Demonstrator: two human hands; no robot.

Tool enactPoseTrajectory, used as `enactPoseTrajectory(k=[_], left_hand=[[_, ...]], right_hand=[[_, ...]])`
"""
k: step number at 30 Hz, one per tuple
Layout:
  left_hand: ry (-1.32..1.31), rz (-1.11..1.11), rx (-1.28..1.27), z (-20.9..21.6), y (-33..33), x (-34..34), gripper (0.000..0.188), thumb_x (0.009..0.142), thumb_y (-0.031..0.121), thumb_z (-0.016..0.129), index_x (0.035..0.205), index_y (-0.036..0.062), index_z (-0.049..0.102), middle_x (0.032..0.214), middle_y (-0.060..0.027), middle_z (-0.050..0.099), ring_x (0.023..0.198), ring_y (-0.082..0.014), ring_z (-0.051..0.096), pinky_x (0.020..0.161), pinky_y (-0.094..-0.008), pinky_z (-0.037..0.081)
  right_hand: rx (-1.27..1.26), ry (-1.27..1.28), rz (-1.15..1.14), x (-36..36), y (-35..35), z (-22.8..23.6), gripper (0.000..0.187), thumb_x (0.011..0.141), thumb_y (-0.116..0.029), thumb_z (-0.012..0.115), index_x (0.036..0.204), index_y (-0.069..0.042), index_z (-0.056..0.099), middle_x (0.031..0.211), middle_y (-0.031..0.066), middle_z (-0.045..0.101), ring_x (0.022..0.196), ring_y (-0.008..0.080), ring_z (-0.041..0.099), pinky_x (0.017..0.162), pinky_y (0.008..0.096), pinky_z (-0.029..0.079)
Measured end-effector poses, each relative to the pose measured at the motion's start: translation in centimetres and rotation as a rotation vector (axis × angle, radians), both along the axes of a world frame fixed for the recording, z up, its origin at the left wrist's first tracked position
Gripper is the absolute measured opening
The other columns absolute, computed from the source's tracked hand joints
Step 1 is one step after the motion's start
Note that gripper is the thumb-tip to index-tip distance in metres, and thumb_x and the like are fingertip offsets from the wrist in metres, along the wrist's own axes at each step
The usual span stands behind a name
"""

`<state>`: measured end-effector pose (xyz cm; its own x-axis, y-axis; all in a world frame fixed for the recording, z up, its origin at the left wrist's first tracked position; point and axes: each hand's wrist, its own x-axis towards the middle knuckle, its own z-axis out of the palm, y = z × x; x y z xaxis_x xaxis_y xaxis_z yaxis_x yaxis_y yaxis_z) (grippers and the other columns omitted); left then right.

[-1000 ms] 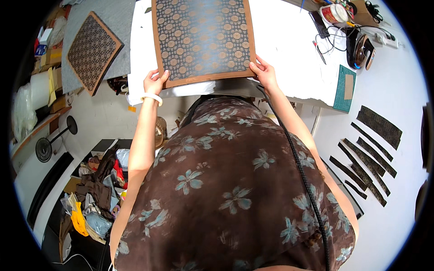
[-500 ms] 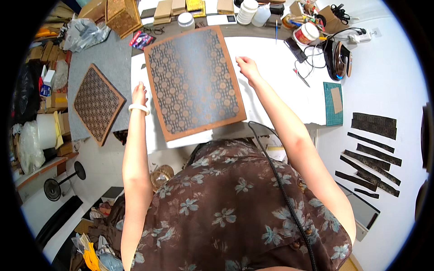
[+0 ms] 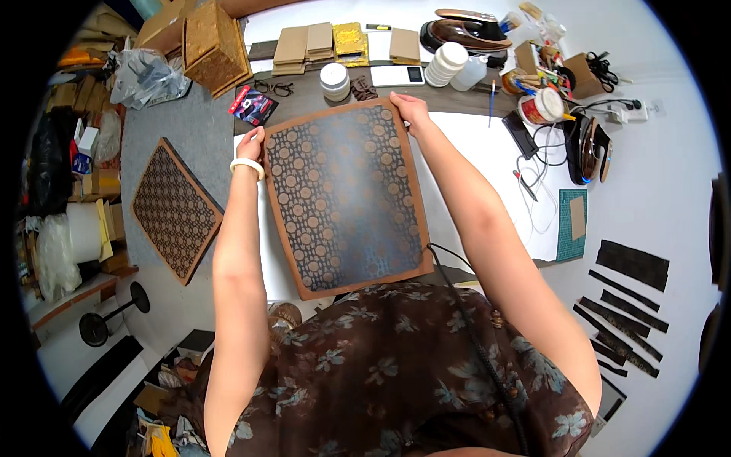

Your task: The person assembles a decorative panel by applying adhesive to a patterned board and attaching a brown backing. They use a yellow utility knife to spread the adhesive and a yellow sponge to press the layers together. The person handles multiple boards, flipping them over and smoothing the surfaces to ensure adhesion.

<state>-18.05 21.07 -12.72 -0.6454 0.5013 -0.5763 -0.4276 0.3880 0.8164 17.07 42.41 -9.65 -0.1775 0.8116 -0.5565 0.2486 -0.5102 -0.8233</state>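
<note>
A large rectangular board (image 3: 343,202) with a brown border and a pattern of dark and tan circles lies in front of me, its near edge close to my body. Light glares off its middle. My left hand (image 3: 251,145), below a white bangle, closes on the far left corner. At the far right corner my right hand (image 3: 412,113) pinches the edge between thumb and fingers. Fingers under the board are hidden. Left of it, a second patterned board (image 3: 177,212) with a similar brown border rests on the grey surface.
Behind the board stand a white jar (image 3: 335,81), eyeglasses (image 3: 276,87) and a white bottle (image 3: 447,64). To the right are a tub (image 3: 541,106), a clothes iron (image 3: 585,148), cords and a green cutting mat (image 3: 572,228). Dark strips (image 3: 620,335) hang on the wall.
Both hands, earlier beside the board with the right one apart from it, now hold its far corners. The view has shifted, and the board appears lower and nearer to me.
</note>
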Motion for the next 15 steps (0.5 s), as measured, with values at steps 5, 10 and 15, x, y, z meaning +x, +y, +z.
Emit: enactPoseTrajectory(k=[5, 10, 15], left_hand=[[-0.043, -0.019, -0.104, 3.3, 1.3, 2.0, 0.016, 0.091, 0.026, 0.074, 0.101, 0.0150, 0.070, 0.084, 0.0002, 0.067, 0.067, -0.0127, 0.057, 0.058, -0.0309, 0.045], [0.164, -0.026, -0.071, 3.0, 0.3, 3.1, 0.027, 0.091, 0.039, 0.072, 0.111, 0.0212, 0.070, 0.075, 0.0046, 0.058, 0.060, -0.0088, 0.044, 0.053, -0.0272, 0.034], [0.066, -0.174, -0.141, 4.1, -6.0, 5.7, 0.078, 0.088, 0.059, 0.066, 0.147, 0.0135, 0.041, 0.125, -0.0097, 0.062, 0.106, -0.0205, 0.062, 0.081, -0.0377, 0.052]], right_hand=[[0.399, -0.436, 0.195, 0.0, 0.3, -0.7, 0.033, 0.093, -0.034, 0.068, 0.108, -0.005, 0.072, 0.094, 0.0108, 0.074, 0.087, 0.0180, 0.068, 0.078, 0.0330, 0.053], [0.396, -0.149, 0.184, 0.7, -0.5, -0.9, 0.047, 0.096, -0.042, 0.062, 0.128, -0.008, 0.062, 0.104, 0.0123, 0.072, 0.096, 0.0217, 0.067, 0.082, 0.0347, 0.051], [-0.073, 0.056, 0.000, 7.6, -3.5, 1.4, 0.077, 0.093, -0.047, 0.066, 0.154, -0.015, 0.031, 0.134, 0.0151, 0.059, 0.122, 0.0284, 0.055, 0.091, 0.0472, 0.049]])
